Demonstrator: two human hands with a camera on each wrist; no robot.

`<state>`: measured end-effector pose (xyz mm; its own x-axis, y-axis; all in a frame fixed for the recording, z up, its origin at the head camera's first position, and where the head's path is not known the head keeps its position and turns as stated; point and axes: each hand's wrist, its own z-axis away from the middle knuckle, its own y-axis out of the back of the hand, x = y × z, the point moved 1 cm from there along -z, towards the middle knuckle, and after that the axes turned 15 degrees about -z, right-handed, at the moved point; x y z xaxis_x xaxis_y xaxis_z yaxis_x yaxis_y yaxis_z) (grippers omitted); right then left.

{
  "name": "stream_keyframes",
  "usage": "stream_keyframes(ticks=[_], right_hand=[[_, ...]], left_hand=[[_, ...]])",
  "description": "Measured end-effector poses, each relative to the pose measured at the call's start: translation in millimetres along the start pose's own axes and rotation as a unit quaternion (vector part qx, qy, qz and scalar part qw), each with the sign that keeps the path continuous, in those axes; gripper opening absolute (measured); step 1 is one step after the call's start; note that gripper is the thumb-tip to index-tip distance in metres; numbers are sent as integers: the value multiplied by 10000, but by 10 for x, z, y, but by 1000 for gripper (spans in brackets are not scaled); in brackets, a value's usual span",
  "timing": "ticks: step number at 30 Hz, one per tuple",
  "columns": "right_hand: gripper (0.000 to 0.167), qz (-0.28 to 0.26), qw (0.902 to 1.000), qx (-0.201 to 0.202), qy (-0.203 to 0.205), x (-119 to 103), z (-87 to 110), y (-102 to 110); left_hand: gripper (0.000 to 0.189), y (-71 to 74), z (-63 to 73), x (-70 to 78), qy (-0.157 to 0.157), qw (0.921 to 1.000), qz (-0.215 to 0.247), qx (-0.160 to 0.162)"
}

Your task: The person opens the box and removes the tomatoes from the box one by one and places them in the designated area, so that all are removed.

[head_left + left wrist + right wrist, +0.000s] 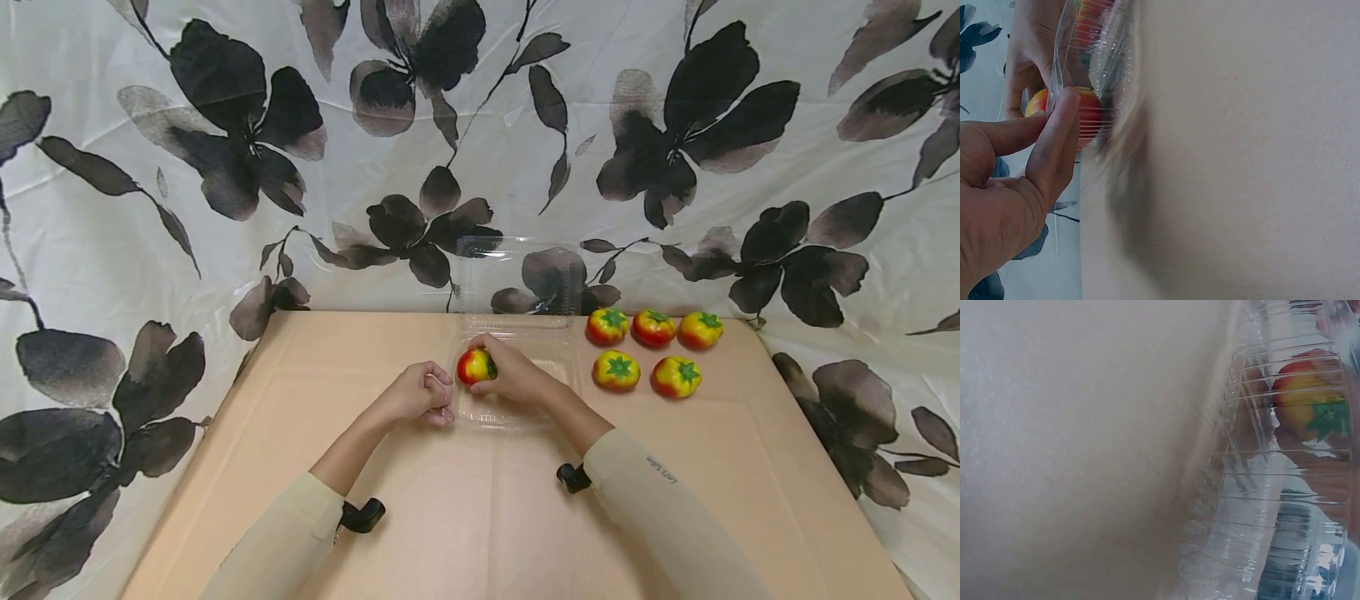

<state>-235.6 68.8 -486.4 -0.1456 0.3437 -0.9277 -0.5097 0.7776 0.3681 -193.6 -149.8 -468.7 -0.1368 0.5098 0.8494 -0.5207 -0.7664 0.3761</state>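
A clear plastic clamshell container (517,419) lies with its lid (517,279) raised at the back. At its left side my left hand (416,393) pinches the rim between thumb and fingers, as the left wrist view shows. Inside the left part of the container, my right hand (519,372) grips a red-and-yellow tomato-like fruit (471,367) with a green leafy cap. Through the ribbed wall in the right wrist view, that fruit (1300,394) shows with its green cap tilted sideways. Whether it touches the container floor is hard to tell.
Right of the container sit several similar fruits in two rows, among them a back-row fruit (654,328) and a front-row fruit (677,377). The tan tabletop (450,517) ends at the back against a floral cloth (525,150).
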Motion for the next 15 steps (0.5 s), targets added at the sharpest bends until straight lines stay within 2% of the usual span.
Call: stream_keyframes(ticks=[15], right_hand=[[62, 114, 9999, -17, 79, -44, 43, 111]], left_hand=[[25, -10, 0, -8, -14, 10000, 17, -12]])
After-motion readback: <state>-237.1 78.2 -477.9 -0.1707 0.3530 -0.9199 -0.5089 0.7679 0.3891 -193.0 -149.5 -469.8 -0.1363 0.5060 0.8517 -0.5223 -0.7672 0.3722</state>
